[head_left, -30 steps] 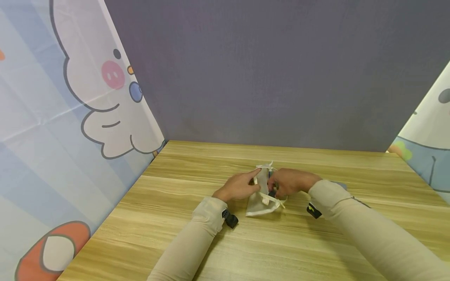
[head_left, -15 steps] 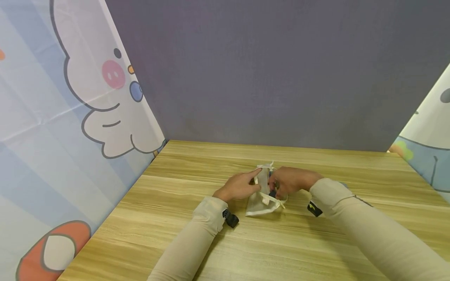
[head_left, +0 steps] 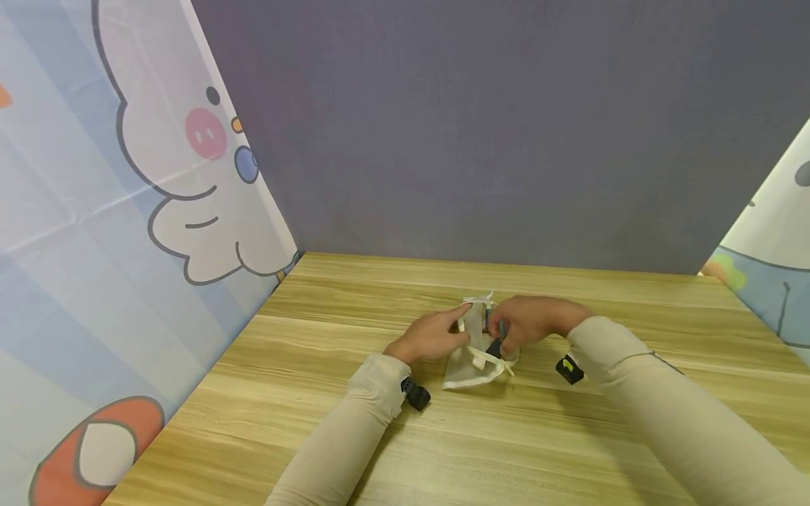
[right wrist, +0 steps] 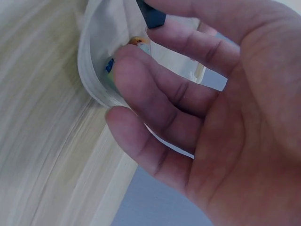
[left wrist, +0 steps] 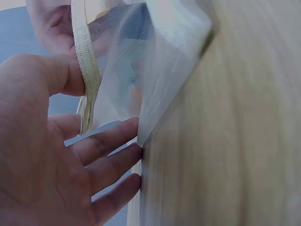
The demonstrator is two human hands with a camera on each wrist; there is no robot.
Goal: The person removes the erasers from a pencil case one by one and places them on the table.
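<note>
A whitish mesh drawstring bag (head_left: pixel 460 372) lies on the wooden table with its mouth facing right. My left hand (head_left: pixel 430 336) holds the bag's cream rim band (left wrist: pixel 85 49) between thumb and a finger, the other fingers spread along the mesh. At the mouth, my right hand (head_left: pixel 526 320) pinches a small dark, flat-faced object (right wrist: pixel 154 17) between thumb and forefinger; its kind is not clear. The same dark object (head_left: pixel 495 348) shows below the right fingers in the head view. Small blue and orange printed items (right wrist: pixel 138 41) sit inside the bag, partly hidden by my fingers.
The wood-grain table (head_left: pixel 253 393) reaches back to a dark grey panel (head_left: pixel 481 140). Cartoon-printed cloth (head_left: pixel 69 225) hangs at the left side, and more at the right. Black wrist cameras (head_left: pixel 415 395) sit on both cuffs.
My right hand has shifted a little up and to the right, and more of the dark object shows at the bag's mouth. My left hand has stayed on the rim.
</note>
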